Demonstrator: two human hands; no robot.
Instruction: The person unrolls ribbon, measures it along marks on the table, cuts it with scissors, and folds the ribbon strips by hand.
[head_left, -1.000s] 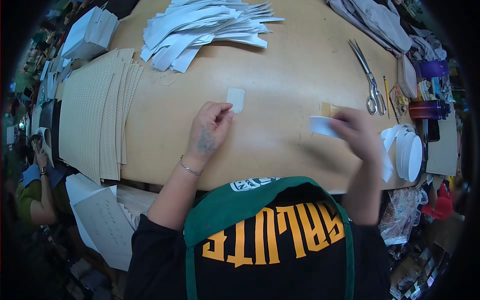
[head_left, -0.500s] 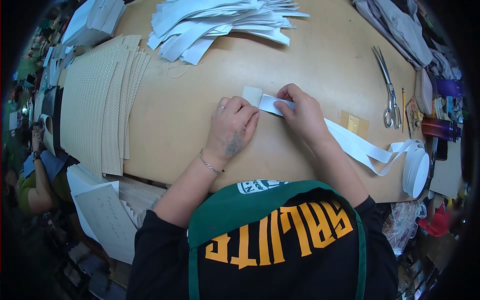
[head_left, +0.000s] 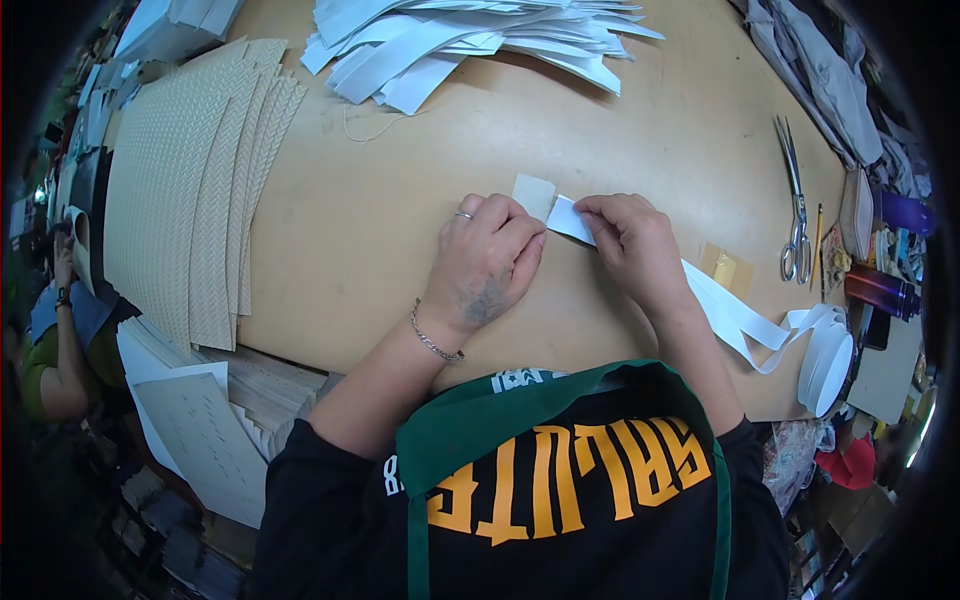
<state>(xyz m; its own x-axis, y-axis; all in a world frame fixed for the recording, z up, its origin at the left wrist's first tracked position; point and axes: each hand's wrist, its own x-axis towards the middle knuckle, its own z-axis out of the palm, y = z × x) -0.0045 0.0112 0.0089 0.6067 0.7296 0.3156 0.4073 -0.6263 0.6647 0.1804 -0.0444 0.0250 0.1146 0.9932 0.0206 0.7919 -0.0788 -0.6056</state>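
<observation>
A white ribbon-like strip [head_left: 572, 221] has its free end in front of me on the table. My right hand [head_left: 635, 245] grips it near that end between thumb and fingers. From under my right forearm the strip runs to a white roll [head_left: 827, 362] at the table's right edge. My left hand [head_left: 490, 262] is closed, its fingertips at the corner where a pale square piece [head_left: 533, 194] meets the strip's end. What those fingers pinch, if anything, is hidden.
Cut white strips [head_left: 430, 50] are piled at the back. Woven-textured sheets [head_left: 170, 200] are stacked at left. Scissors [head_left: 796, 215], a pencil [head_left: 817, 245] and a roll of clear tape [head_left: 722, 268] lie at right. Another person's arm [head_left: 65, 320] shows far left.
The camera view has shifted slightly. My right thumb has slid back from the strip's face, and the fingers now pinch nearer its upper edge. My left hand stays closed beside the square piece.
</observation>
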